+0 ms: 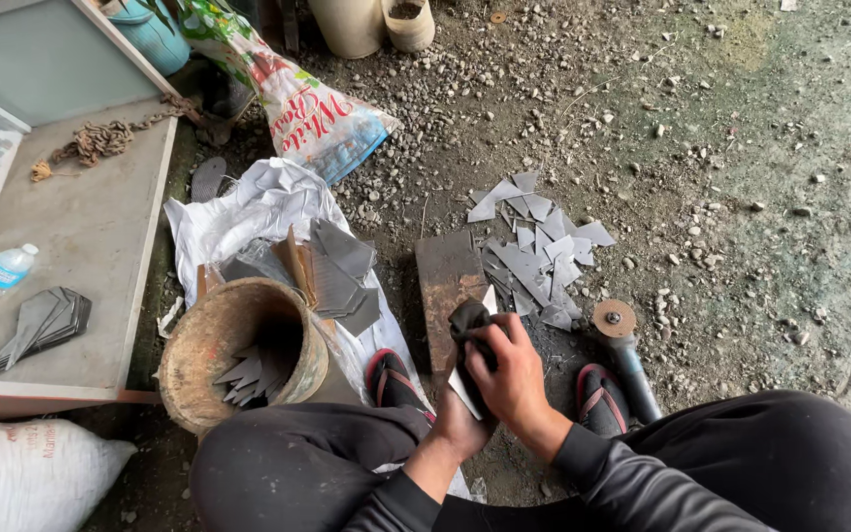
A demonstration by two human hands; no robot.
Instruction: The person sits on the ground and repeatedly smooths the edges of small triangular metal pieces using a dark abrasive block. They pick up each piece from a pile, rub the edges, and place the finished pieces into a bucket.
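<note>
Two hands: right hand point(512, 379) clamped on one dark cloth point(469, 323), left hand point(462, 426) gripping one metal piece point(466, 386).

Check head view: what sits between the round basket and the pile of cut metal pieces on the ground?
In the head view, a rusty flat block lies between the basket and the metal pile; white sacking with grey sheets sits beside the basket.

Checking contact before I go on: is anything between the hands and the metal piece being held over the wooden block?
Yes. A dark cloth lies between the right hand and the pale metal piece. The left hand holds the piece from below, seemingly bare.
</note>
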